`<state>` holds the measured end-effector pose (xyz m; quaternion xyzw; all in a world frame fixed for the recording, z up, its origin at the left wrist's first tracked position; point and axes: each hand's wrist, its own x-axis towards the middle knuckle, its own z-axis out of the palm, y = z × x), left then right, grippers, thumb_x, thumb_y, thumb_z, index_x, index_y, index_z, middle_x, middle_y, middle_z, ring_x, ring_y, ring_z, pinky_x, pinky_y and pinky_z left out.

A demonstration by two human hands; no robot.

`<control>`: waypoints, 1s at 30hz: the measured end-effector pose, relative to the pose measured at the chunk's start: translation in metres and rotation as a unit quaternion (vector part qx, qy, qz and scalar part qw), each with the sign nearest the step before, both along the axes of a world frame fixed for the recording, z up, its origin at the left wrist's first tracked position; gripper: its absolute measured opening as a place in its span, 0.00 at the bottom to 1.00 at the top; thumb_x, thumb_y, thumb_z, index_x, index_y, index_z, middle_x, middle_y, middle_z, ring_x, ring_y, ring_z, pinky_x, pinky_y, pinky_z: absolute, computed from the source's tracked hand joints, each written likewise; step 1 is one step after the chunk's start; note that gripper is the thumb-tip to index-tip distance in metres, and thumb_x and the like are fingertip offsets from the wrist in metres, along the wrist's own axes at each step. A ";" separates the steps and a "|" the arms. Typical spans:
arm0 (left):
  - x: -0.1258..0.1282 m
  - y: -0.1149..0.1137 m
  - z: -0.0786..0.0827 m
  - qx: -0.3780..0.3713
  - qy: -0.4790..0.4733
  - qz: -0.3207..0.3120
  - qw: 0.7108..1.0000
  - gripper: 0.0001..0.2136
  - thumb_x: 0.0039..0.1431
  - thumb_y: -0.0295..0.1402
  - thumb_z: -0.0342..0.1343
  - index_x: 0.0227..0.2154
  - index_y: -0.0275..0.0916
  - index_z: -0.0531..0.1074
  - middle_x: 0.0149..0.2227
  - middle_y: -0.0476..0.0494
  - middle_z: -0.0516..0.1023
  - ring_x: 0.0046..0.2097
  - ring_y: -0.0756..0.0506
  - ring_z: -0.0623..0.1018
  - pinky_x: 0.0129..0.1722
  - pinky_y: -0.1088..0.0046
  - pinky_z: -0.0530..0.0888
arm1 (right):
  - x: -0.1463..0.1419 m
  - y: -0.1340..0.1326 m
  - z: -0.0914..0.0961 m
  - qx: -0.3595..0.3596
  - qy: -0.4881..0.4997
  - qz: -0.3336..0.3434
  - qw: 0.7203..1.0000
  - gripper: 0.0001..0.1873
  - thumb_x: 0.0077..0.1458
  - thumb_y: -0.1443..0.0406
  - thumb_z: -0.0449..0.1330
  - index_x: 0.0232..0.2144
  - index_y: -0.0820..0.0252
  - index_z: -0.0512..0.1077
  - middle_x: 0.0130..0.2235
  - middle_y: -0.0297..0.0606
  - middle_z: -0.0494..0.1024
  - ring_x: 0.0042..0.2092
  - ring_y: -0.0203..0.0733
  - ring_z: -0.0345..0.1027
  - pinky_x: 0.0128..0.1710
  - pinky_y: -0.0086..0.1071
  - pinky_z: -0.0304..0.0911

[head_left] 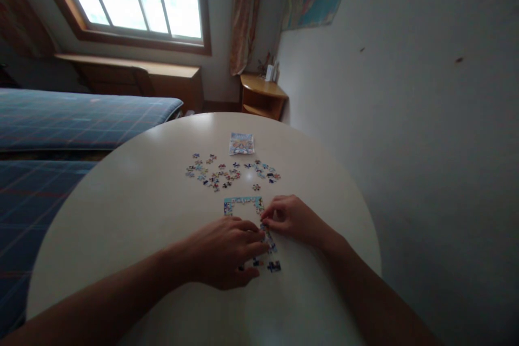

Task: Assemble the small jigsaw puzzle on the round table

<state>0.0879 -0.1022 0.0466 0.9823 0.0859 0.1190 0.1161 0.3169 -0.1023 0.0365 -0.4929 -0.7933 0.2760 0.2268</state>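
Note:
A partly joined jigsaw puzzle border [243, 199] lies on the round white table, with an open middle. My left hand [227, 251] rests palm down across its left and lower part, fingers spread toward the right side and hiding much of it. At the right edge of the border, my right hand [295, 220] pinches a small puzzle piece [263, 220], mostly covered by the fingertips. Close below the left fingers is a dark puzzle piece [274, 266], apart from the border. Beyond the border, several loose puzzle pieces [221, 177] are scattered face up.
A small picture sheet [241, 144] lies behind the loose pieces on the round table [133, 200]. To the left are blue plaid mattresses [81, 119]. A white wall [405, 146] runs along the right. A wooden corner shelf [263, 86] stands behind the table.

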 end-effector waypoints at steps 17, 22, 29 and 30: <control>-0.001 -0.001 -0.001 0.013 0.001 -0.005 1.000 0.18 0.60 0.37 0.57 0.51 0.36 0.71 0.50 0.35 0.78 0.51 0.37 0.77 0.48 0.60 0.75 | 0.014 0.001 0.004 0.010 -0.034 0.035 0.999 0.09 0.52 0.60 0.68 0.37 0.53 0.81 0.39 0.37 0.76 0.43 0.40 0.71 0.48 0.35 0.61; -0.002 0.000 -0.002 0.013 -0.004 -0.006 1.000 0.18 0.61 0.37 0.55 0.52 0.37 0.70 0.51 0.36 0.78 0.51 0.38 0.78 0.48 0.60 0.75 | 0.014 0.002 0.003 0.010 -0.037 0.037 0.999 0.09 0.52 0.60 0.68 0.37 0.53 0.81 0.39 0.37 0.76 0.41 0.39 0.71 0.48 0.35 0.62; -0.005 0.004 0.002 0.006 -0.033 -0.014 0.999 0.12 0.63 0.35 0.53 0.46 0.37 0.73 0.47 0.39 0.80 0.46 0.41 0.79 0.44 0.64 0.75 | 0.013 -0.001 0.006 0.012 -0.044 0.026 0.999 0.10 0.53 0.60 0.67 0.39 0.55 0.80 0.39 0.38 0.77 0.39 0.39 0.70 0.45 0.34 0.62; -0.006 0.005 0.003 0.007 -0.035 -0.012 0.999 0.11 0.63 0.34 0.52 0.45 0.38 0.73 0.46 0.41 0.80 0.45 0.41 0.79 0.43 0.65 0.75 | 0.013 -0.001 0.006 0.010 -0.044 0.023 0.999 0.11 0.53 0.60 0.66 0.39 0.56 0.80 0.38 0.38 0.76 0.38 0.38 0.69 0.43 0.34 0.62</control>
